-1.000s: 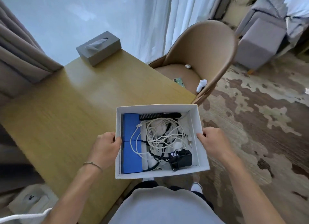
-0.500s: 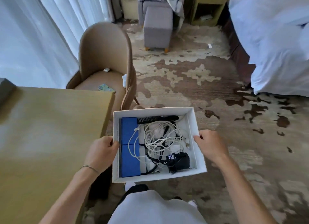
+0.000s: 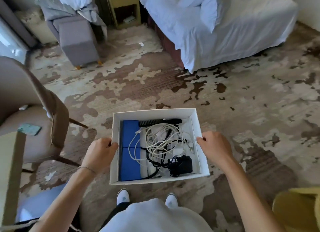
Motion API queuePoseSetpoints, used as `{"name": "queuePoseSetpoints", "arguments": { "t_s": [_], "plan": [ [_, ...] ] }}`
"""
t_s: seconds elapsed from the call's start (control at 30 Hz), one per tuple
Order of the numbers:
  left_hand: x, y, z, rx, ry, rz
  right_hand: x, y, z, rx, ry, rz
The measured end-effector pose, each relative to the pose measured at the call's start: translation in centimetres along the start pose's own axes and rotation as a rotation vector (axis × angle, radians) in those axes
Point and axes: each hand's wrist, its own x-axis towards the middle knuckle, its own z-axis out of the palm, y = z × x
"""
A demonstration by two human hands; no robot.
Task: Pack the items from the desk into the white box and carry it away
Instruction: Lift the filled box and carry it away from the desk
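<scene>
white box held over the carpet, one hand on each side wall

at the far left we see a corner of the wooden desk (image 3: 10,171), and just behind it one tan chair (image 3: 34,120) with a small green packet (image 3: 29,129) lying on its seat.

next comes our left hand (image 3: 100,153). its fingers are curled, not spread, and wrapped over the rim of the left wall of the white box (image 3: 200,145), thumb on the inside edge. a thin bracelet (image 3: 87,168) sits on that wrist.

the box hangs in the air between both hands, above the patterned carpet (image 3: 138,86) and clear of the desk. inside we count, from left to right: two blue boxes (image 3: 130,152) laid end to end along the left wall; one black comb (image 3: 160,122) lying across the far end; a tangle of white cables (image 3: 162,141) in the middle, how many we cannot tell; and one black power adapter (image 3: 181,165) in the near right corner, its black cord running left under the white ones.

our right hand (image 3: 215,146) is closed in the same way over the rim of the right wall, fingers folded down the outside.

below the box two white shoes (image 3: 123,198) show on the carpet. further off stand one grey ottoman (image 3: 78,41), one olive nightstand (image 3: 126,8) and one bed (image 3: 225,23) under white sheets. a yellow object (image 3: 297,211) fills the lower right corner.
</scene>
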Motion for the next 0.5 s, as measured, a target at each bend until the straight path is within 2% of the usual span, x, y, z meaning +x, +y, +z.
{"name": "queuePoseSetpoints", "arguments": {
  "t_s": [0.23,0.5],
  "plan": [
    [0.7,11.1,6.3,0.053,-0.122,0.213,-4.0,11.8,-4.2,0.044,0.129,0.209],
    [0.2,22.0,13.9,0.088,-0.358,0.446,-10.7,22.7,-6.8,0.121,0.26,0.46]
  ]
}}
